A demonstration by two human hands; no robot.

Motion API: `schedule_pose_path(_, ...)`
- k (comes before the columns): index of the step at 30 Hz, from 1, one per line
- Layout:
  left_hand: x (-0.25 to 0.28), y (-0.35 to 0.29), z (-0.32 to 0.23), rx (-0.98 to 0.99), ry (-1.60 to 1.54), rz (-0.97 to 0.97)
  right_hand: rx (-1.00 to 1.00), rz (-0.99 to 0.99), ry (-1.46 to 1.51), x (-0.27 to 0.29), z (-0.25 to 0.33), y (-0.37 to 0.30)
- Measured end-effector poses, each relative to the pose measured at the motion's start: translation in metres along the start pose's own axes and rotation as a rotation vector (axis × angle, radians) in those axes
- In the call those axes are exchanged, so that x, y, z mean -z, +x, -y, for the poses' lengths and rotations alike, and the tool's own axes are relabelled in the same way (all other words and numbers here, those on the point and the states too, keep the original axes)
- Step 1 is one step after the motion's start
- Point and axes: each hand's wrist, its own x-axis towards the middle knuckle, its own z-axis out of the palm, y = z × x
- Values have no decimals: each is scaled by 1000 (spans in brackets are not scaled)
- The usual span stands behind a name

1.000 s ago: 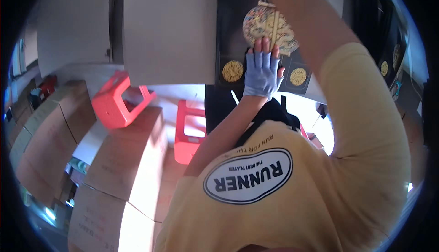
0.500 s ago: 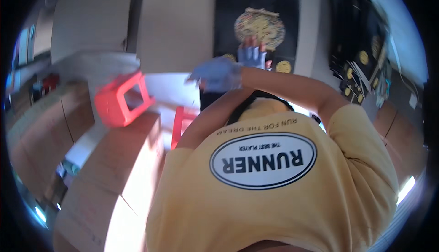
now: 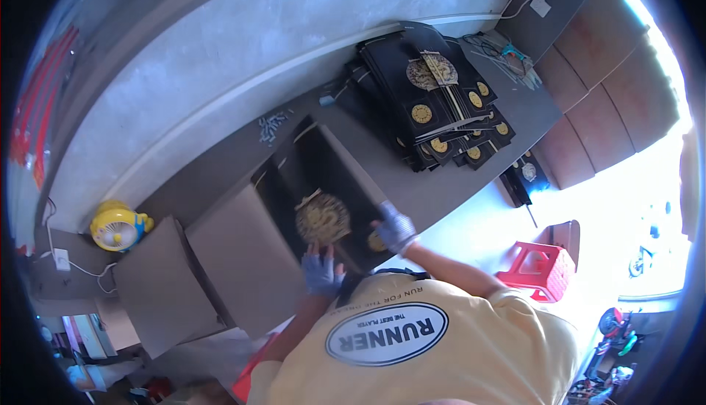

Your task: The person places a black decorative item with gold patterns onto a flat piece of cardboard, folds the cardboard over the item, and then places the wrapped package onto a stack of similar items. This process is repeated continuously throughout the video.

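Observation:
In front of me lies a black printed cardboard sheet [image 3: 294, 177] with a round gold emblem and a plain grey-brown strip along its right side. My left hand [image 3: 321, 269], in a pale fingerless-tip glove, rests on its near part just below the emblem, fingers spread. At the sheet's right edge is my right hand [image 3: 397, 228], gloved the same way. Its thumb points left over the sheet, apart from the other fingers, which lie along the edge. I see nothing held in either hand.
A stack of black printed sheets [image 3: 412, 103] stands at the far right of the table [image 3: 471, 184]. Plain grey cardboard [image 3: 243, 258] lies left of the sheet, beyond it a yellow fan [image 3: 118, 227]. Small pale pieces [image 3: 273, 127] lie near the wall. A red stool [image 3: 540, 269] stands at right.
The view has swung, bringing the sheet stack and wall into the middle. My hands, crossed close together before, are now apart, the right one at the sheet's right edge.

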Motion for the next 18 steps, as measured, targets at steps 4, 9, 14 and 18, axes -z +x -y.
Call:
schedule_pose_path(4,16,12,-13,79,28,6,48,-181,94,133,-84,82)
schedule_pose_path(9,-1,-13,1,124,126,-75,-275,-239,-514,294,-119,216)
schedule_pose_path(14,11,-67,9,365,196,97,-495,56,-697,225,-88,282)
schedule_pose_path(18,33,-92,2,437,263,85,-571,179,-736,137,-94,291)
